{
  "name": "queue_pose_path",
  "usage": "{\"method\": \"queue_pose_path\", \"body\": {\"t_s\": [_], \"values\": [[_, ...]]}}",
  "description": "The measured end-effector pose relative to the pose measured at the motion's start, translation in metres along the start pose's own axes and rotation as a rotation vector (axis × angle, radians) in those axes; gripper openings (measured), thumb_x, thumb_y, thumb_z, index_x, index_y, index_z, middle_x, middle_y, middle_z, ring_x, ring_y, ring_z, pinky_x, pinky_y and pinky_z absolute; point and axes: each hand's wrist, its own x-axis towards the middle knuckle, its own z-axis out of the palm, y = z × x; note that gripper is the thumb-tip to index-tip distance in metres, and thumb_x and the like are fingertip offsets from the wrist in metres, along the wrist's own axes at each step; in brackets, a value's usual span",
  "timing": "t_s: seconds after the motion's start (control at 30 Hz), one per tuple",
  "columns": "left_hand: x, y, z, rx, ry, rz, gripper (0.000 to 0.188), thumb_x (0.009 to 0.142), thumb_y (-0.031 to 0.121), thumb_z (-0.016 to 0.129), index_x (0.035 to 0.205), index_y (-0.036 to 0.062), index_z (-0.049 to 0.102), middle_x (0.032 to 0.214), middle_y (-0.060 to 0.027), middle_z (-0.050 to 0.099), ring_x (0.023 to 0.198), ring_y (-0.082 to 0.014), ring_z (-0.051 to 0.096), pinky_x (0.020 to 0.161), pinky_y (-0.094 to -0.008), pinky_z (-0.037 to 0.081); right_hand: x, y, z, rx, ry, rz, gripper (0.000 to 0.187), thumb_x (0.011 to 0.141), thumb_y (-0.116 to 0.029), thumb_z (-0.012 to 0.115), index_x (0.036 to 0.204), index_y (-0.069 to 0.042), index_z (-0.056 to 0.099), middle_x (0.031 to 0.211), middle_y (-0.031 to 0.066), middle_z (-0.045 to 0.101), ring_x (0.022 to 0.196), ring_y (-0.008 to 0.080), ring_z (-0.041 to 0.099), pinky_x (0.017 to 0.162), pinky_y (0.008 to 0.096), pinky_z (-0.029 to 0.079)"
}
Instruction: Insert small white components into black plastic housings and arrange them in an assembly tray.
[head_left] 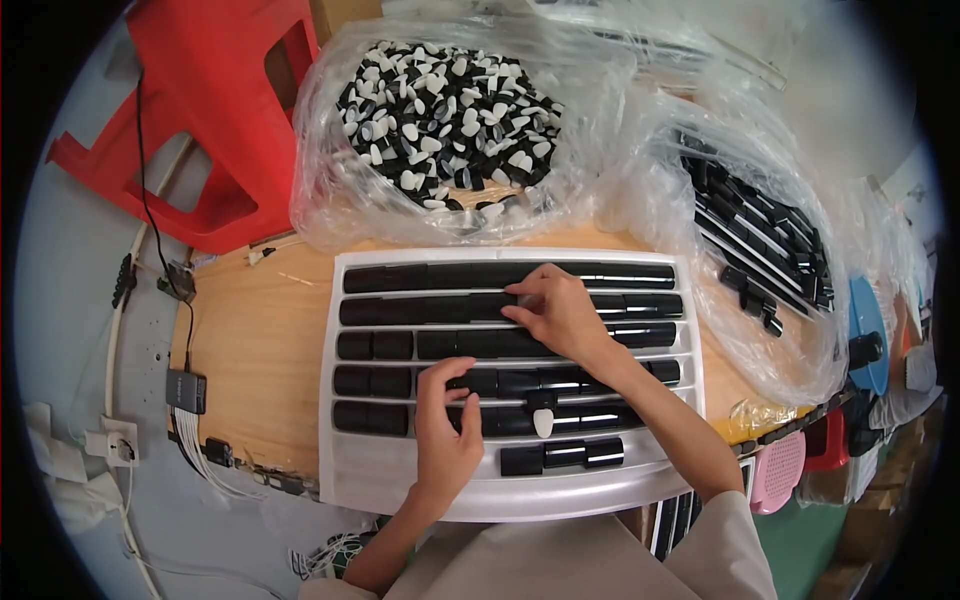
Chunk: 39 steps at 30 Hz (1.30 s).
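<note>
Left hand [445, 425]: fingers curled, thumb and forefinger pinched on a black cylinder in row 4 of the white slotted tray [400, 480]. Right hand [555, 310]: fingers extended and loosely spread, tips pressing flat on the black cylinders [420, 310] of row 2; it grasps nothing. The tray carries 6 rows of black cylinders laid end to end; rows 1 and 2 run nearly full width, row 6 holds only a short group right of centre. 1 white-tipped piece [542, 420] stands out in row 5, just beside the left hand. Tray sits on the wooden desk [260, 340], its near rim over the desk's front edge; bare wood lies open to the left of the tray. Behind the tray, touching its far rim, a clear plastic bag [330, 200] of black-and-white caps [450, 120]. To the right, a second clear bag [800, 330] holding long black tubes [760, 240]. Red plastic stool [200, 110] at far left; black cable [145, 200] runs beside it.
</note>
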Motion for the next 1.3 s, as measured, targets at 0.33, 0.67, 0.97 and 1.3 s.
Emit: {"method": "queue_pose_path", "body": {"t_s": [0.33, 0.67, 0.97, 1.3], "values": [[-0.001, 0.023, 0.015, 0.325, -0.385, 0.105, 0.054, 0.078, 0.012, 0.077, 0.128, 0.0063, 0.057, 0.117, -0.0118, 0.052, 0.103, -0.0306, 0.052, 0.09, -0.0407, 0.045, 0.015, 0.03, -0.086, -0.192, 0.228, -0.013, 0.017, 0.092, -0.014, 0.063, 0.1, -0.001, 0.071, 0.089, 0.0176, 0.067, 0.071, 0.0263, 0.067, 0.064, 0.0348, 0.052], [-0.008, 0.04, 0.025, 0.166, -0.349, -0.028, 0.054, 0.077, -0.005, 0.072, 0.127, 0.0073, 0.056, 0.125, -0.0101, 0.045, 0.09, -0.0215, 0.064, 0.076, -0.0311, 0.053, 0.084, 0.057, -0.048, -0.379, 0.246, -0.126, 0.013, 0.084, -0.013, 0.066, 0.09, -0.003, 0.071, 0.086, 0.0152, 0.069, 0.078, 0.0327, 0.067, 0.072, 0.0404, 0.053], [-0.011, 0.019, -0.009, -0.518, -0.058, -0.243, 0.024, 0.09, -0.006, 0.06, 0.105, 0.0014, 0.044, 0.1, -0.0158, 0.062, 0.092, -0.0216, 0.068, 0.081, -0.0287, 0.056, 0.054, 0.008, -0.097, -0.552, -0.545, 0.035, 0.016, 0.077, -0.01, 0.07, 0.093, -0.006, 0.073, 0.086, 0.0134, 0.07, 0.081, 0.0309, 0.068, 0.076, 0.0404, 0.053], [0.04, 0.032, 0.028, -0.314, -0.159, -0.251, 0.026, 0.087, -0.007, 0.063, 0.109, 0.0018, 0.052, 0.08, -0.0103, 0.063, 0.07, -0.0156, 0.064, 0.063, -0.0256, 0.049, -0.025, -0.015, -0.097, -0.176, -0.279, -0.143, 0.035, 0.09, -0.012, 0.065, 0.123, -0.006, 0.061, 0.109, 0.0151, 0.062, 0.096, 0.0292, 0.063, 0.087, 0.0371, 0.051]]}}
